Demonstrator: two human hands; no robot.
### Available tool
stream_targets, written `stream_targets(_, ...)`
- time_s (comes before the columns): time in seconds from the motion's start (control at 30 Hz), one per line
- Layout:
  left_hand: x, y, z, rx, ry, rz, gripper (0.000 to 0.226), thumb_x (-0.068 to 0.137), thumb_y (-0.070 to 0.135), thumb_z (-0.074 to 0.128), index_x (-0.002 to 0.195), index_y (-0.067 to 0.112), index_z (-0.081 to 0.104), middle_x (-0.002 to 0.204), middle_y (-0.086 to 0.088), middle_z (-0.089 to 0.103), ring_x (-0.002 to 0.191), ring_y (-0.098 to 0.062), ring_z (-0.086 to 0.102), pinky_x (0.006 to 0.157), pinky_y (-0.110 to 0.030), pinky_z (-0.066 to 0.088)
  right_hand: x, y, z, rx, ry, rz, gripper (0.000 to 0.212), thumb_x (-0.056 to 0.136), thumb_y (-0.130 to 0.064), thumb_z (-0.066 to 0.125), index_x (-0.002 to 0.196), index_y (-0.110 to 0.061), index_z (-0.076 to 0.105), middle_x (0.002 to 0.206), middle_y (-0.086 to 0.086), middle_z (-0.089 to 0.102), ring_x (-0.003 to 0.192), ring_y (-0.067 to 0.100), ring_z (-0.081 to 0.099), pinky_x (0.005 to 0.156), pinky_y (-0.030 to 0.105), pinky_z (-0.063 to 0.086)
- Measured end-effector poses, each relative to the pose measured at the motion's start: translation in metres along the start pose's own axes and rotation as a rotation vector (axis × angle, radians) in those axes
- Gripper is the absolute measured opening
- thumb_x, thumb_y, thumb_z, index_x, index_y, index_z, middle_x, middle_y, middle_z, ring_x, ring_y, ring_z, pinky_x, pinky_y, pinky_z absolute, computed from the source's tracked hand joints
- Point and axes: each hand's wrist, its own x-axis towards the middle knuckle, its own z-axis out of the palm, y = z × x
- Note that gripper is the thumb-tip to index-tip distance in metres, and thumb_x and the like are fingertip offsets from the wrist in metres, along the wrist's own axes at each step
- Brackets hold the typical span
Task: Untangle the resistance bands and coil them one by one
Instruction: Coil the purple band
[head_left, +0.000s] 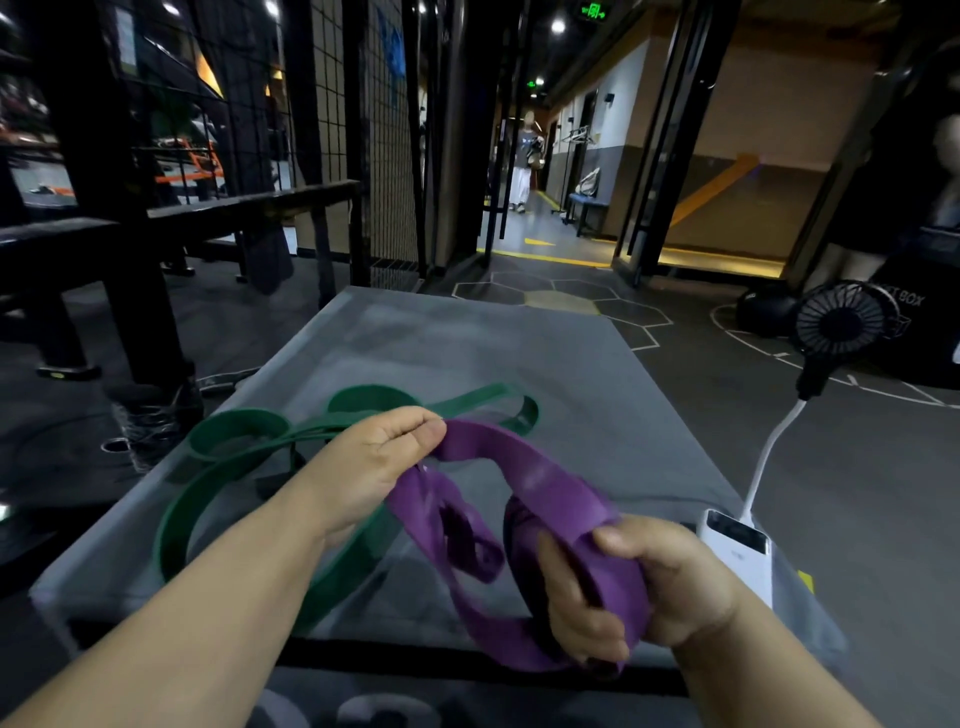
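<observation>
Now purple band (545, 483) runs from left hand (374, 467) (pinching) to right hand (639, 587), seemingly clamped.

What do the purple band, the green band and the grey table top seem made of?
Purple band: likely latex rubber, matte; it droops in soft flat loops. Green band: seemingly the same rubber, smooth with a slight sheen. Table top: probably taut grey fabric, matte, faintly see-through near its edges.
</observation>
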Motion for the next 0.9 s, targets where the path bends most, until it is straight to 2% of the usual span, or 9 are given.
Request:
stream_targets(0.1,-0.002,0.003,0.003,-0.144,-0.038,-0.037,0.015,0.091,0.015,0.054,0.089,0.017,0.069,0.084,-0.003,0.071,0.074,-0.012,0.066,0.071,-0.025,0.052,-0.002,-0.004,0.003,0.011,-0.113,-0.119,0.038,0.094,-0.046,0.049,0.091,-0.009,0.055,0.059,-0.002,0.043,0.046,0.018,0.04,0.057,0.034,0.031)
stream_targets(0.23,-0.003,0.004,0.005,-0.138,-0.121,-0.054,0.015,0.079,0.029,0.06,0.081,0.019,0.072,0.081,-0.005,0.071,0.073,-0.016,0.065,0.071,-0.026,0.053,0.0,-0.005,0.007,0.051,-0.184,-0.194,0.035,0.096,-0.041,0.048,0.082,-0.009,0.047,0.056,-0.005,0.045,0.041,0.019,0.039,0.059,0.032,0.037)
stream_targets(0.47,-0.007,0.003,0.026,0.145,-0.279,-0.047,0.025,0.1,0.022,0.049,0.083,0.01,0.065,0.074,0.0,0.065,0.068,-0.009,0.058,0.069,-0.021,0.047,0.013,-0.003,0.018,0.118,-0.311,-0.285,0.038,0.097,-0.049,0.041,0.081,-0.015,0.045,0.041,-0.006,0.041,0.035,0.023,0.041,0.064,0.028,0.044)
stream_targets(0.57,-0.009,0.0,0.032,0.088,-0.353,-0.091,0.017,0.099,0.023,0.052,0.089,0.015,0.064,0.087,-0.011,0.065,0.077,-0.022,0.06,0.078,-0.032,0.048,0.015,-0.002,0.02,0.187,-0.332,-0.31,0.042,0.097,-0.053,0.04,0.079,-0.016,0.047,0.038,-0.006,0.04,0.035,0.022,0.042,0.068,0.027,0.048)
stream_targets(0.63,-0.008,-0.005,0.032,0.217,-0.317,-0.039,0.015,0.093,0.031,0.052,0.097,0.023,0.065,0.101,-0.012,0.069,0.091,-0.031,0.065,0.09,-0.041,0.05,0.015,-0.003,0.019,0.222,-0.307,-0.303,0.043,0.096,-0.055,0.039,0.077,-0.017,0.047,0.038,-0.006,0.039,0.036,0.022,0.043,0.068,0.027,0.049)
stream_targets(0.73,-0.011,-0.005,0.036,0.481,-0.178,0.176,0.024,0.094,0.017,0.049,0.111,0.029,0.062,0.109,0.009,0.069,0.104,-0.006,0.063,0.094,-0.031,0.049,0.014,-0.001,0.014,0.258,-0.231,-0.281,0.044,0.096,-0.057,0.037,0.075,-0.019,0.045,0.04,-0.007,0.038,0.045,0.022,0.048,0.067,0.027,0.048)
stream_targets(0.8,-0.014,0.002,0.041,0.391,-0.107,0.251,0.038,0.096,0.001,0.047,0.114,0.031,0.059,0.114,0.014,0.067,0.11,0.002,0.059,0.096,-0.02,0.045,0.014,0.001,0.011,0.264,-0.189,-0.269,0.045,0.096,-0.058,0.036,0.075,-0.02,0.044,0.044,-0.007,0.04,0.048,0.021,0.048,0.066,0.029,0.045)
stream_targets(0.83,-0.017,0.006,0.044,0.262,-0.092,0.227,0.036,0.098,0.004,0.045,0.115,0.033,0.058,0.116,0.015,0.066,0.114,0.003,0.057,0.098,-0.018,0.043,0.015,0.001,0.01,0.262,-0.173,-0.264,0.045,0.097,-0.058,0.036,0.075,-0.02,0.043,0.046,-0.007,0.041,0.048,0.021,0.047,0.066,0.029,0.045)
stream_targets(0.9,-0.021,0.012,0.046,0.087,-0.16,0.157,0.027,0.098,0.035,0.044,0.122,0.035,0.056,0.125,0.018,0.062,0.122,0.006,0.051,0.104,-0.018,0.039,0.016,0.001,0.009,0.265,-0.158,-0.261,0.045,0.097,-0.058,0.036,0.075,-0.019,0.043,0.047,-0.006,0.039,0.049,0.02,0.047,0.067,0.03,0.045)
